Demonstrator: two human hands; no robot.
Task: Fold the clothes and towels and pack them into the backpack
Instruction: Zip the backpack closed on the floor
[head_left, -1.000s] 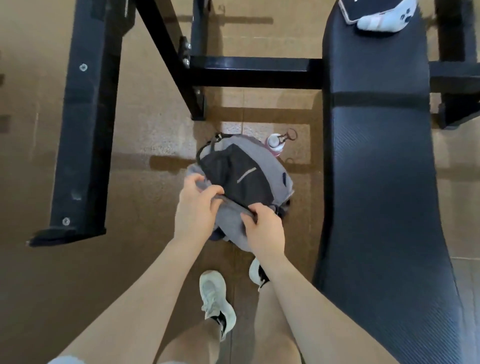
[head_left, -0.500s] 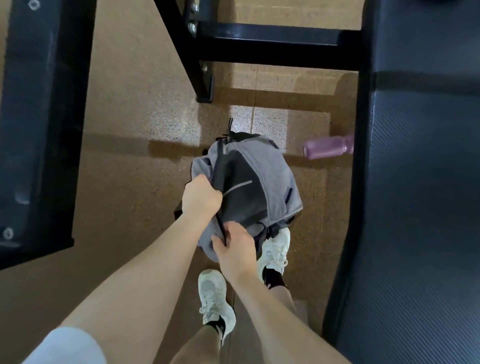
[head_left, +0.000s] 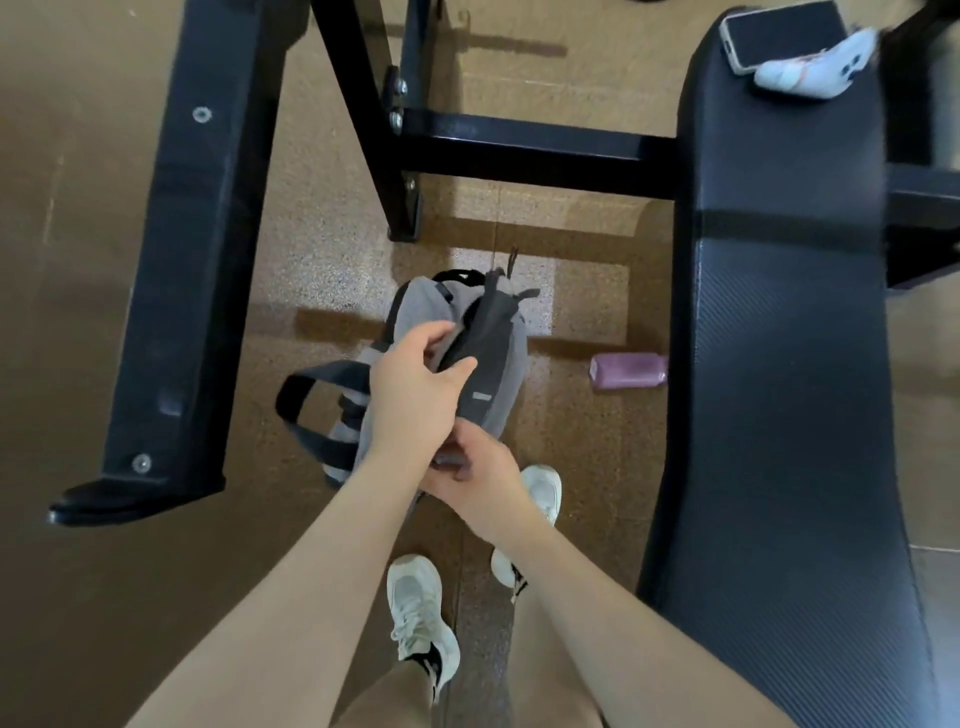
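Backpack (head_left: 496, 358) on floor between feet and frame, long axis 12–6. Left hand (head_left: 415, 387) pinches top flap, nearer opening. Right hand (head_left: 480, 475) at 6 end, curled on lower edge; grip partly hidden.

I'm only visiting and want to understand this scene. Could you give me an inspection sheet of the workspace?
Surface: speckled tan floor.
Job's things: grey backpack held up; no clothes or towels seen.
Clutter: pink bottle lying on the floor; phone and white controller on the padded bench.
Grips: left hand holds the backpack's top; right hand holds its lower end.
Cables: nothing seen.
Surroundings: black metal frame.
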